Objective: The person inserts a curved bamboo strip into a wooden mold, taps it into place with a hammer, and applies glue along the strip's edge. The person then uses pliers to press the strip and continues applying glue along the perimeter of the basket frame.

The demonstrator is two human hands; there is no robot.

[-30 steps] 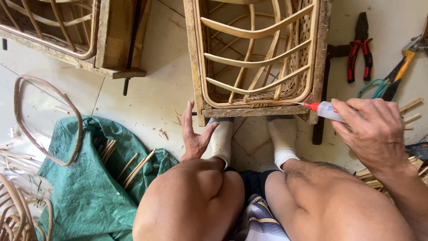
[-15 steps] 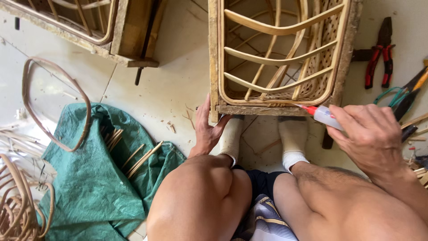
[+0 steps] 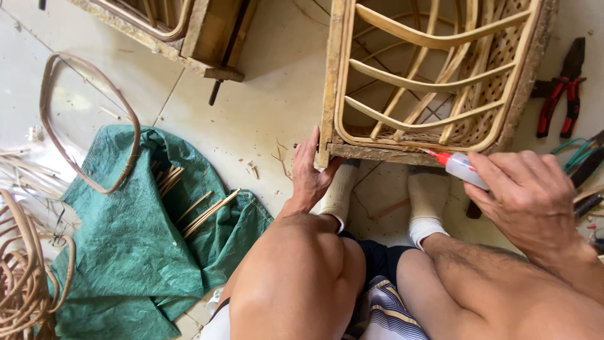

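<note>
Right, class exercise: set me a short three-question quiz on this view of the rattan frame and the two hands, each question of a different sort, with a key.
1. True or false: the left hand rests on the near left corner of the rattan frame.
2. Multiple choice: the right hand holds A) the red-handled pliers, B) a small squeeze bottle with a red nozzle, C) a rattan hoop.
3. Fill in: the loose cane strips lie on a ___ cloth.

Key: 1 true; 2 B; 3 green.
</note>
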